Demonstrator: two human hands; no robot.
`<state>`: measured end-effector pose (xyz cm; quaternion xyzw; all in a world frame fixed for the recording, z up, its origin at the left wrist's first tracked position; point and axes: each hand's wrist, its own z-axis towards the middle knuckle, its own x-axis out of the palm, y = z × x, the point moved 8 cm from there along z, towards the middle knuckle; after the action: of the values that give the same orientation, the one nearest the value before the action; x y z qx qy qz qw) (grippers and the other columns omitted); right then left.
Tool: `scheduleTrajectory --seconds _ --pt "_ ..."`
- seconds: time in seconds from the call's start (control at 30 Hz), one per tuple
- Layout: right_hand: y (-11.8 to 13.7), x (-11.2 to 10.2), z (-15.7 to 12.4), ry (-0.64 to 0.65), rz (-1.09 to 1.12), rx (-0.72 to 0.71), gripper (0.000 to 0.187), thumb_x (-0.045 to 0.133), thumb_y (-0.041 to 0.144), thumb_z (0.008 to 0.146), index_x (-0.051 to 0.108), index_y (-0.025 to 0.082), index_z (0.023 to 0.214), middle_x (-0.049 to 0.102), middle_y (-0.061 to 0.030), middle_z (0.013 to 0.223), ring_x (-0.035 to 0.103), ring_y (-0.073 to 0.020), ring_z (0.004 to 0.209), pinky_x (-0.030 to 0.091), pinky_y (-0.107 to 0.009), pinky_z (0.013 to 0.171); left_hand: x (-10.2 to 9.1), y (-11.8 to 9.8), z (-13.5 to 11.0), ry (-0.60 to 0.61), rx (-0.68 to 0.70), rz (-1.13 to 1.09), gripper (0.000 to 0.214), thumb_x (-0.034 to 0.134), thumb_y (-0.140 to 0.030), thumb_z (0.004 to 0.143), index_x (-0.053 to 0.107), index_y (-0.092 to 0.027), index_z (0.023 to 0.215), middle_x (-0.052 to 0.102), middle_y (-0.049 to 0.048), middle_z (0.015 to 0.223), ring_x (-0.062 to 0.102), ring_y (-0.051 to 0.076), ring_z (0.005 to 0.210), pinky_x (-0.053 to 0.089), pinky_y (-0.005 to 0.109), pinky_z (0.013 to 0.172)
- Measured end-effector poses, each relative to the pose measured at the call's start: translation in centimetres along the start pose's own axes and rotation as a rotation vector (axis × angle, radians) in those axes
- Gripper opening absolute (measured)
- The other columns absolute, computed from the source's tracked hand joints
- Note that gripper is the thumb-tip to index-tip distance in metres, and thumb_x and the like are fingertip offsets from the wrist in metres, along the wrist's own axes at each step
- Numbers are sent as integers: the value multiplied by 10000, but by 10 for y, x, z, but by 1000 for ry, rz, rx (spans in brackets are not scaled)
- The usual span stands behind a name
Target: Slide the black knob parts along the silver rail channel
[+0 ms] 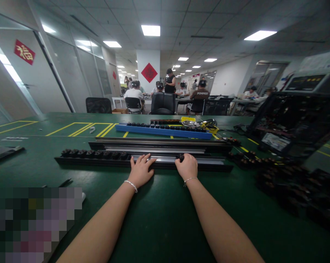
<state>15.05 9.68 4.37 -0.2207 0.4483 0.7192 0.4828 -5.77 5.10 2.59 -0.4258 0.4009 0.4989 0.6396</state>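
Note:
A long black rail [165, 166] with a shiny metal strip lies across the table in front of me. Several small black round parts [96, 155] sit in a row along its left half. My left hand [141, 171] rests on the rail just right of that row, its fingers spread. Farther right, my right hand [187, 167] is closed around a small black part [180, 157] at the rail; its exact kind is hard to make out. Bare metal strip shows between the two hands.
Behind lie more black rails [159, 143] and a blue rail [165, 132] holding black parts. Dark parts [285, 182] are heaped at right, near a large black open case [291, 124]. A yellow tray [188, 119] stands at the back. People sit at far tables.

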Motion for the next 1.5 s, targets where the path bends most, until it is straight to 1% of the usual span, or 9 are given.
scheduleTrajectory --seconds 0.27,0.4,0.5,0.63,1.07,1.3,1.4,1.5 --pt "-16 -6 3 -32 -53 28 216 474 308 724 599 144 787 635 -115 825 544 -227 856 354 -335 847 0 -1 0 -2 -7 6 494 500 -322 779 482 -378 1270 414 12 1430 338 290 1306 89 660 1049" --pt "-17 -8 4 -51 -54 20 229 477 307 720 608 140 807 635 -112 823 541 -228 873 343 -332 868 0 0 0 0 -6 10 499 507 -327 777 479 -380 1272 416 9 1428 341 296 1304 90 657 1052" --pt "-17 -8 3 -46 -48 21 220 474 309 722 606 145 785 635 -111 818 541 -227 859 342 -338 868 1 0 0 -6 -1 8 491 504 -329 780 481 -383 1268 415 11 1429 341 294 1304 92 663 1046" --pt "-18 -9 3 -56 -36 29 236 476 311 719 611 139 810 643 -123 865 535 -239 895 327 -361 889 2 1 0 -10 2 3 491 504 -325 781 478 -390 1267 415 12 1429 343 291 1303 91 665 1044" --pt "-32 -15 4 -79 -52 89 237 468 317 719 607 143 802 642 -129 885 530 -246 921 307 -371 914 1 0 0 -1 -3 10 505 510 -323 777 471 -392 1276 417 10 1427 340 296 1305 99 660 1047" --pt "-33 -16 5 -39 -84 82 247 483 344 733 603 150 830 639 -120 902 538 -241 927 331 -358 886 0 0 0 -18 1 15 497 514 -315 772 488 -385 1263 413 10 1430 348 293 1299 96 648 1053" --pt "-35 -17 5 8 -85 70 246 475 355 754 605 165 841 640 -108 913 536 -236 938 345 -347 852 0 -1 0 -18 4 13 491 516 -319 771 494 -384 1257 411 10 1431 347 296 1300 96 649 1051" --pt "-35 -18 6 61 -80 26 251 471 370 772 610 180 857 643 -93 948 532 -229 952 349 -340 835 0 -1 1 -18 2 12 479 507 -324 777 498 -384 1253 413 13 1431 348 297 1300 98 656 1045"
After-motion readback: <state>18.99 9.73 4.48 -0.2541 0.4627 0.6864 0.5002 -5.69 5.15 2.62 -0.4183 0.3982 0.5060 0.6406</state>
